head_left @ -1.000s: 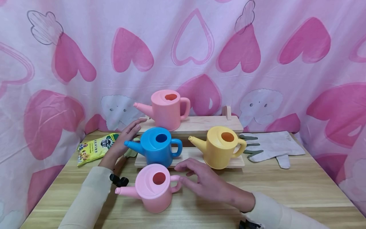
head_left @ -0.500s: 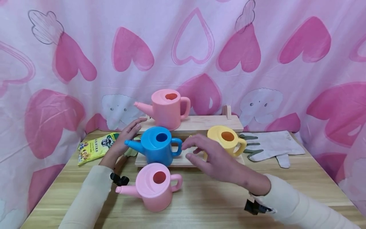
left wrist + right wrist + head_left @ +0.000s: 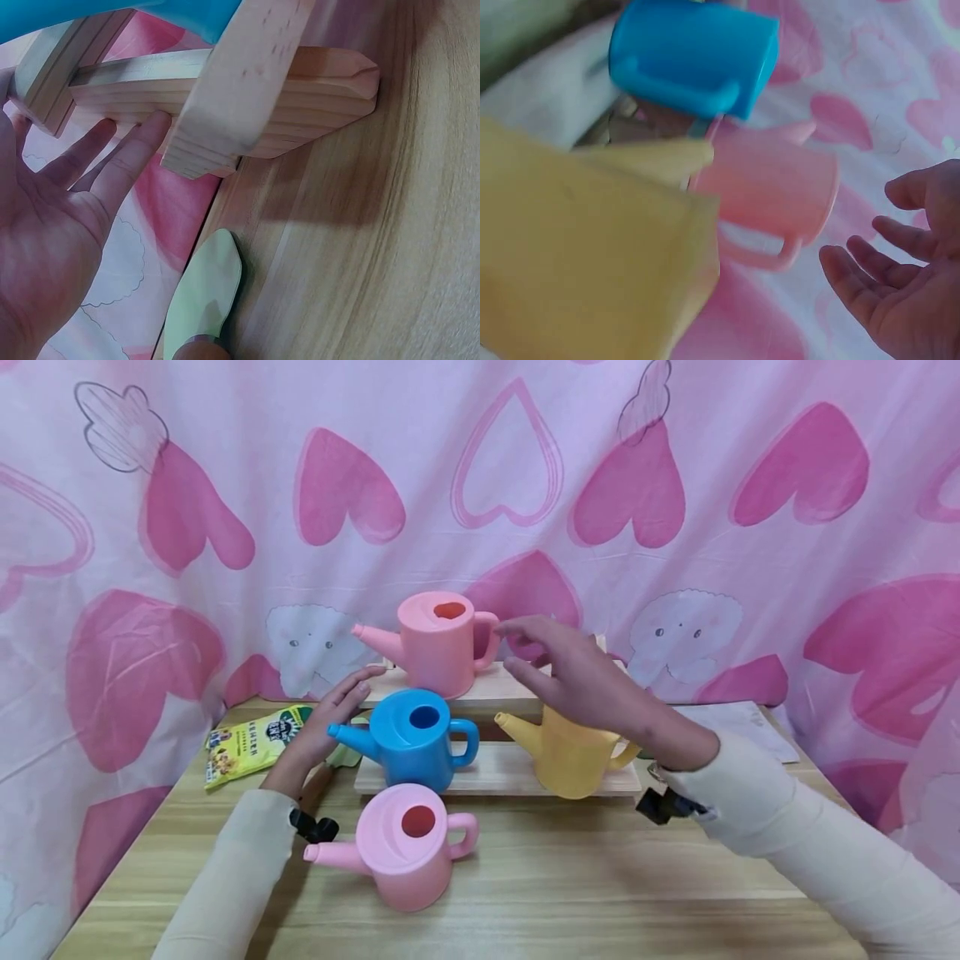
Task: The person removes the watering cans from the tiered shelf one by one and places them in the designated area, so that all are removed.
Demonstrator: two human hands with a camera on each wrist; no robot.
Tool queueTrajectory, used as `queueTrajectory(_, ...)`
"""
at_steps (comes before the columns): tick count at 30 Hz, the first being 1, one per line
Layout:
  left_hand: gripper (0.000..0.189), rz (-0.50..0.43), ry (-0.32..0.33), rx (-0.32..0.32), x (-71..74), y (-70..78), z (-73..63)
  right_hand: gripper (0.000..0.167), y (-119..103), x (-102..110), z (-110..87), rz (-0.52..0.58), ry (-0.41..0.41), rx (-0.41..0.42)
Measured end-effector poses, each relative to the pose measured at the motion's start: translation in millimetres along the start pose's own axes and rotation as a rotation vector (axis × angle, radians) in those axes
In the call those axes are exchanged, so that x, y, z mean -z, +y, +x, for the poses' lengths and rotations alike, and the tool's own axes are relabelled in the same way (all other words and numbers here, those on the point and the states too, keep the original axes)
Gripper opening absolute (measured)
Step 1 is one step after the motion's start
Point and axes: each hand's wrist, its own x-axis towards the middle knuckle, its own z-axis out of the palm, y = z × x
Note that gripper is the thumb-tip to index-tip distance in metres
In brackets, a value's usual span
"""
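Note:
My left hand reaches to the left side of a two-step wooden stand. In the left wrist view, its straight fingertips are at the stand's side rail. My right hand is raised with fingers loosely bent and nothing in them, its fingertips right by the handle of the pink watering can on the upper step. Beneath that hand, partly hidden, a yellow watering can stands on the lower step's right. A blue watering can occupies its left. In front, another pink watering can stands on the table.
A yellow packet lies left of my left forearm. Close to that hand is a pale green leaf-shaped blade. Grey-white work gloves lie at the right, partly behind my right forearm. A pink heart-patterned curtain hangs behind the table.
My right hand has moved from the front pink watering can's handle, up past the blue and yellow cans, to the upper pink can's handle. The left hand has stayed in place.

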Motion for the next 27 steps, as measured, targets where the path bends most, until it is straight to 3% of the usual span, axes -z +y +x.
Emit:
queueTrajectory(8,0.058,0.000,0.005,-0.007,0.9,2.8,-2.3,0.047,24,4,40.0,0.079,-0.078,-0.202)
queueTrajectory(17,0.059,0.005,0.012,0.003,0.9,3.0,-2.0,0.038,41,-3,74.2,0.054,-0.108,-0.185)
queueTrajectory(22,0.059,-0.013,0.003,-0.006,0.1,0.4,-1.4,0.034,43,-7,81.6,0.069,-0.142,-0.224)
queueTrajectory(27,0.059,-0.013,0.004,-0.005,0.6,-0.6,-1.3,0.031,46,-10,85.7,0.032,-0.186,-0.200)
